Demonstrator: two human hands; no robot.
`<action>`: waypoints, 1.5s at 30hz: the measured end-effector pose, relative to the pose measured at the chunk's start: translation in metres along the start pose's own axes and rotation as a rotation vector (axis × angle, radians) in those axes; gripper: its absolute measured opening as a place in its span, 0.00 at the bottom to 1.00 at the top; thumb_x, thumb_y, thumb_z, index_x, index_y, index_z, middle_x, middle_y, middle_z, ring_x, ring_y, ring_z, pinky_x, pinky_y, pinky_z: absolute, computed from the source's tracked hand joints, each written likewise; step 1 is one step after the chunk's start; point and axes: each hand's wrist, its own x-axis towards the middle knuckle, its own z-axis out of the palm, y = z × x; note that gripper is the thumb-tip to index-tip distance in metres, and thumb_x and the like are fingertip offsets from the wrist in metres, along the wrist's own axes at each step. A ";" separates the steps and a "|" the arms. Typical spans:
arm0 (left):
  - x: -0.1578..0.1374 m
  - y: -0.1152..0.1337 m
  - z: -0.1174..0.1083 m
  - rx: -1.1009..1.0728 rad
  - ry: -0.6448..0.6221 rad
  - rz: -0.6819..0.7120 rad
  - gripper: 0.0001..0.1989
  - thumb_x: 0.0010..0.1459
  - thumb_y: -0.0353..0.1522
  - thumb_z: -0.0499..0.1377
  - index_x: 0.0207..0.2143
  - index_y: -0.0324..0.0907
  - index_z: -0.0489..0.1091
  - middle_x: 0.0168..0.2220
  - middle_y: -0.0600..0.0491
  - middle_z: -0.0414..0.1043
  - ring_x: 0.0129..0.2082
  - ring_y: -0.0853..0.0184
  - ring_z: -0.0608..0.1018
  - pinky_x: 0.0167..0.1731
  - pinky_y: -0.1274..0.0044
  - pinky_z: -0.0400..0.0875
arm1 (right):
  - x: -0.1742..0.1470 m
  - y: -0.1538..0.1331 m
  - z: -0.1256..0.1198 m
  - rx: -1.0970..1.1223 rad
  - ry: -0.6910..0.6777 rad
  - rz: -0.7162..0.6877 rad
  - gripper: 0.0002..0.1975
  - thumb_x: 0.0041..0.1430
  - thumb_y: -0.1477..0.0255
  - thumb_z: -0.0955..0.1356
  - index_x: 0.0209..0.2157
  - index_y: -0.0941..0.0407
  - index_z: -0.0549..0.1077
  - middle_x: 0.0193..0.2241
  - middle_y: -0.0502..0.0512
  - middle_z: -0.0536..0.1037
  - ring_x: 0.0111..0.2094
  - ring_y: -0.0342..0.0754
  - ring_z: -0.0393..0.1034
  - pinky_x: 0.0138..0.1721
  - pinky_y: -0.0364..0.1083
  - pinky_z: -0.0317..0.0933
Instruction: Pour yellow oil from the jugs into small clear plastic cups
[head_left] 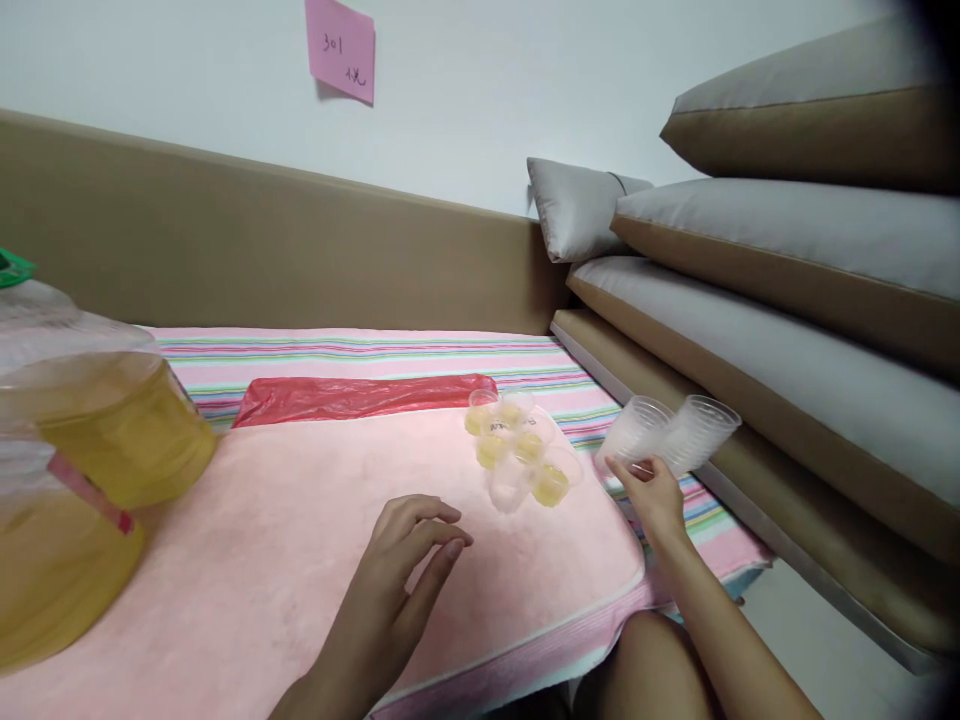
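My left hand [416, 560] hovers over the pink mat [300, 520] with curled, parted fingers and nothing in them. Further right, my right hand [654, 500] has its thumb and fingers closed at the near end of two stacks of clear plastic cups, a left stack [634, 425] and a right stack [699, 435]. How many cups it grips is hard to see. Between the hands, several clear cups stand grouped on the mat. Some contain yellow liquid, such as the nearest filled cup [551, 485]; a clear cup [508, 488] beside it looks empty.
Two large clear jugs of yellow liquid, a rear jug [142, 430] and a front jug [60, 560], stand at the left. A red plastic bag [360, 398] lies along the mat's far edge. Stacked grey-brown cushions [795, 290] rise at the right, beside the striped cloth [360, 345].
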 end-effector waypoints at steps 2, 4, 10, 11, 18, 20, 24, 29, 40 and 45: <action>0.000 0.000 0.000 -0.007 -0.003 0.001 0.09 0.72 0.32 0.56 0.43 0.53 0.76 0.46 0.52 0.77 0.52 0.60 0.76 0.48 0.69 0.74 | 0.005 0.002 0.005 -0.020 0.012 0.011 0.33 0.33 0.44 0.77 0.35 0.52 0.72 0.38 0.64 0.82 0.43 0.66 0.77 0.46 0.60 0.67; -0.001 0.000 0.000 -0.013 -0.002 -0.009 0.10 0.72 0.32 0.55 0.43 0.53 0.76 0.46 0.52 0.77 0.52 0.60 0.76 0.48 0.69 0.74 | 0.007 0.005 0.008 -0.033 0.018 0.018 0.35 0.33 0.43 0.76 0.37 0.53 0.72 0.41 0.66 0.82 0.44 0.66 0.77 0.47 0.60 0.67; -0.001 -0.001 0.000 -0.036 -0.019 -0.040 0.11 0.73 0.33 0.53 0.42 0.53 0.75 0.47 0.52 0.75 0.53 0.60 0.75 0.49 0.69 0.74 | 0.009 0.011 0.010 -0.053 0.012 0.028 0.38 0.33 0.42 0.76 0.40 0.54 0.71 0.45 0.70 0.82 0.45 0.66 0.78 0.50 0.62 0.67; -0.001 -0.001 0.000 -0.037 -0.025 -0.041 0.11 0.73 0.33 0.53 0.42 0.53 0.75 0.47 0.52 0.75 0.53 0.60 0.75 0.49 0.69 0.74 | 0.009 0.011 0.010 -0.055 0.011 0.028 0.39 0.33 0.42 0.76 0.41 0.54 0.71 0.46 0.71 0.82 0.46 0.67 0.78 0.51 0.62 0.67; -0.002 -0.002 0.001 -0.027 -0.045 -0.029 0.10 0.73 0.32 0.53 0.42 0.52 0.74 0.47 0.52 0.74 0.53 0.62 0.74 0.48 0.71 0.74 | 0.013 0.014 0.013 -0.074 0.026 0.033 0.36 0.41 0.47 0.77 0.46 0.57 0.72 0.47 0.68 0.81 0.48 0.62 0.77 0.54 0.61 0.67; -0.003 -0.002 0.001 -0.025 -0.054 -0.022 0.10 0.73 0.32 0.53 0.42 0.52 0.73 0.47 0.53 0.74 0.54 0.62 0.74 0.49 0.71 0.73 | 0.013 0.015 0.014 -0.077 0.018 0.036 0.35 0.43 0.50 0.77 0.47 0.57 0.72 0.47 0.66 0.81 0.47 0.60 0.77 0.53 0.60 0.68; -0.005 -0.001 0.001 -0.029 -0.082 -0.057 0.11 0.74 0.32 0.52 0.44 0.53 0.73 0.49 0.54 0.72 0.56 0.64 0.72 0.52 0.72 0.71 | 0.012 0.014 0.015 -0.089 0.012 0.044 0.32 0.47 0.54 0.79 0.48 0.58 0.72 0.47 0.62 0.80 0.45 0.57 0.77 0.51 0.58 0.69; -0.007 -0.002 0.002 -0.041 -0.113 -0.103 0.11 0.75 0.32 0.51 0.44 0.53 0.72 0.51 0.55 0.71 0.58 0.66 0.70 0.54 0.73 0.68 | 0.009 0.009 0.016 -0.098 0.027 0.056 0.30 0.49 0.58 0.78 0.50 0.58 0.71 0.47 0.62 0.80 0.45 0.56 0.76 0.52 0.58 0.69; -0.007 0.002 0.006 -0.032 -0.088 -0.033 0.08 0.74 0.28 0.52 0.44 0.50 0.69 0.48 0.55 0.71 0.51 0.69 0.73 0.50 0.77 0.70 | -0.020 0.002 -0.020 0.025 -0.012 0.081 0.38 0.45 0.43 0.73 0.49 0.58 0.74 0.48 0.66 0.81 0.47 0.62 0.77 0.50 0.57 0.70; -0.010 0.005 0.010 -0.084 -0.160 -0.033 0.08 0.74 0.29 0.51 0.42 0.47 0.67 0.42 0.55 0.72 0.43 0.69 0.75 0.43 0.77 0.72 | -0.078 -0.016 -0.054 0.085 0.057 0.034 0.28 0.60 0.42 0.66 0.37 0.54 0.74 0.32 0.54 0.77 0.35 0.54 0.71 0.35 0.50 0.66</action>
